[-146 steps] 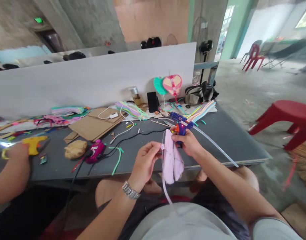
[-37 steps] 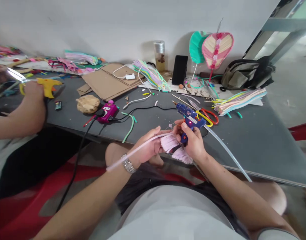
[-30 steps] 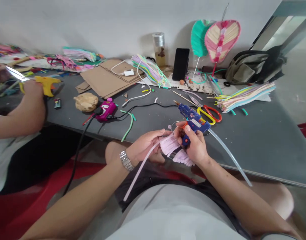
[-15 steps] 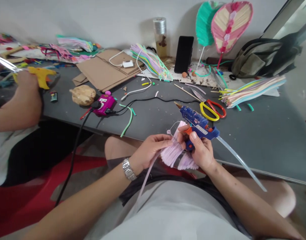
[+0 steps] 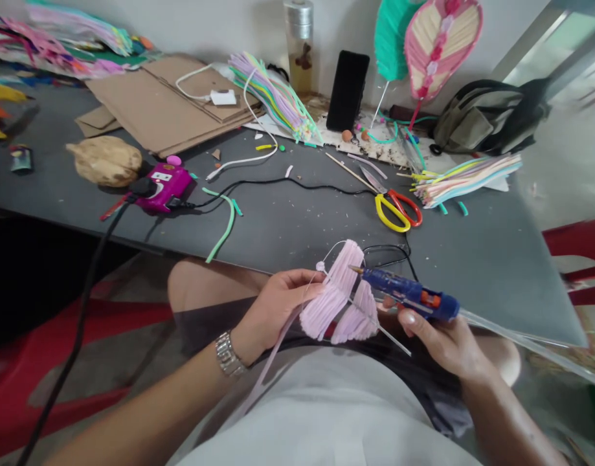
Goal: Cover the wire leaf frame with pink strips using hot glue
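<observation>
The left hand point(image 5: 278, 304) pinches the pale pink fringed piece point(image 5: 336, 303) above the lap, while the right hand point(image 5: 440, 340) grips the blue glue gun point(image 5: 408, 296), its nozzle touching that piece.

A silver metal-link wristwatch point(image 5: 228, 355) is worn on the wrist of the left hand point(image 5: 278, 304). The right hand point(image 5: 445, 343) is left bare, as are both forearms as far as they are seen. The torso is covered by a pale grey shirt point(image 5: 336, 421). Dark shorts point(image 5: 204, 323) are worn, and the knees are left uncovered below them.
</observation>
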The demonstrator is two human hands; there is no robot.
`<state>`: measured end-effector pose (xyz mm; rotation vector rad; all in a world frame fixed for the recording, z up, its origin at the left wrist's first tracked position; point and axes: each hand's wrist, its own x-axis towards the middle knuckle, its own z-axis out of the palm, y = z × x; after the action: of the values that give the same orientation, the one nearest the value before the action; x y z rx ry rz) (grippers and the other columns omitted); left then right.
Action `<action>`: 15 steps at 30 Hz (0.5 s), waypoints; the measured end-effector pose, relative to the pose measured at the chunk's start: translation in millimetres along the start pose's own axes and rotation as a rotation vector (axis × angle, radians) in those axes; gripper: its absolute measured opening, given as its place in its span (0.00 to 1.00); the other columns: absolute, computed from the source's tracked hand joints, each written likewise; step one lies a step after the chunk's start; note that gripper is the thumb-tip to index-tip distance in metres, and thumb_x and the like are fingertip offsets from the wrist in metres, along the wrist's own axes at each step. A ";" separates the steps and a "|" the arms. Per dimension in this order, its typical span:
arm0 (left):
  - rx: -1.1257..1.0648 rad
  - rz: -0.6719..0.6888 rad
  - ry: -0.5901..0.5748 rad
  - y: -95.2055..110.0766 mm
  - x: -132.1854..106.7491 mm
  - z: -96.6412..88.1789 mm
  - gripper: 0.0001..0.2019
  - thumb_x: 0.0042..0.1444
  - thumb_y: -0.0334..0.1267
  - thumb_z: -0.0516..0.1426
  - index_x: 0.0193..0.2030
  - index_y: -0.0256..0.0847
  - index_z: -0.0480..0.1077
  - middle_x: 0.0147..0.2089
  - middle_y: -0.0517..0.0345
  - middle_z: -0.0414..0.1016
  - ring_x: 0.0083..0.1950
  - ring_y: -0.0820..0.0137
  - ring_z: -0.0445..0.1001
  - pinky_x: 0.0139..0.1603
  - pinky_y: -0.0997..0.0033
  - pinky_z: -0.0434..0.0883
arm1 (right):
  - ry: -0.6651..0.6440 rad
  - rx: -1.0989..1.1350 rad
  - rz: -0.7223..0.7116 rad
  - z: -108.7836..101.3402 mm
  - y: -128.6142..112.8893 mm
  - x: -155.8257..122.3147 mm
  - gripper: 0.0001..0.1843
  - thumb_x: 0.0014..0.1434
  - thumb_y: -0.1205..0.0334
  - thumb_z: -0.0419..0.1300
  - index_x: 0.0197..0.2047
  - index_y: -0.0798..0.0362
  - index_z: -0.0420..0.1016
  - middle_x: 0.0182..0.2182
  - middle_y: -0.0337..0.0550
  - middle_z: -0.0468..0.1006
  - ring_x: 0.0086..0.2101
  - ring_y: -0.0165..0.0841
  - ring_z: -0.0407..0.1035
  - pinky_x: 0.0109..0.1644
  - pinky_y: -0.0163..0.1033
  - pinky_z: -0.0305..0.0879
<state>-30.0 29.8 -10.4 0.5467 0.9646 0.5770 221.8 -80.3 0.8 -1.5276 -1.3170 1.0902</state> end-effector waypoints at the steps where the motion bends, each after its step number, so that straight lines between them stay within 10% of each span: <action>1: -0.002 -0.010 0.001 0.1 -0.6 0.2 0.15 0.37 0.35 0.75 0.33 0.37 0.81 0.30 0.56 0.81 0.27 0.72 0.75 0.31 0.72 0.72 | -0.026 -0.012 0.005 0.7 2.3 -1.5 0.14 0.59 0.48 0.69 0.38 0.50 0.81 0.28 0.42 0.77 0.25 0.32 0.65 0.28 0.38 0.64; 15: 0.025 -0.036 0.038 -2.9 -5.0 -1.4 0.16 0.32 0.37 0.76 0.29 0.37 0.82 0.29 0.55 0.81 0.26 0.73 0.74 0.30 0.74 0.73 | -0.143 0.020 0.030 17.7 2.4 0.9 0.12 0.63 0.50 0.65 0.39 0.50 0.77 0.27 0.40 0.71 0.26 0.31 0.61 0.27 0.35 0.59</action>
<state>-32.8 24.6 -10.0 0.5419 1.0169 0.5454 205.6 -78.8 -6.6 -1.4819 -1.3779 1.2476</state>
